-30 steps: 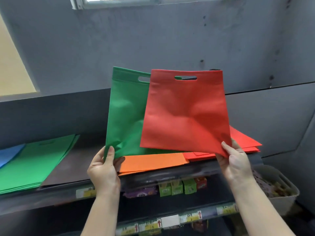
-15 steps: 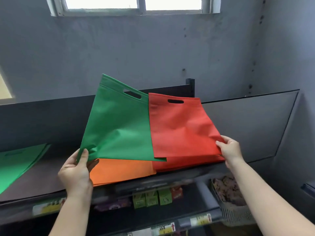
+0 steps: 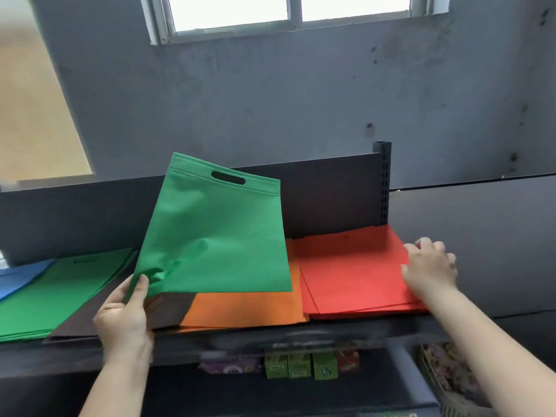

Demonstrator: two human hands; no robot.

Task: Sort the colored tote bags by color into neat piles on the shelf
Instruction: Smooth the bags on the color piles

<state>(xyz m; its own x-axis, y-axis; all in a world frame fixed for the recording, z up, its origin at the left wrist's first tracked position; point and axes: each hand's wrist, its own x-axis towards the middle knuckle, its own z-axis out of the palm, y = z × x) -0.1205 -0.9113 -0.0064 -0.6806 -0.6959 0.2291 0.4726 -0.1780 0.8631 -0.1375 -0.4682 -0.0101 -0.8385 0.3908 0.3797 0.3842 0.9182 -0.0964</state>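
Note:
My left hand (image 3: 125, 314) pinches the lower left corner of a green tote bag (image 3: 216, 236) and holds it up, tilted, above the dark shelf (image 3: 270, 335). My right hand (image 3: 430, 267) rests with loose fingers on the right edge of the red bag pile (image 3: 352, 272), which lies flat at the shelf's right end. An orange pile (image 3: 246, 308) lies beside the red one, partly hidden by the lifted green bag. Further left on the shelf lie a green pile (image 3: 60, 293) and a blue pile (image 3: 18, 275).
A dark backboard (image 3: 331, 200) and a perforated upright post (image 3: 382, 182) stand behind the shelf. Below it a lower shelf carries small green and red boxes (image 3: 301, 365). A basket of packets (image 3: 451, 377) sits at the lower right. A grey wall rises behind.
The red bag that my right hand held up has come down flat onto the red pile. My left hand still holds the green bag, now lower and clear of the red one.

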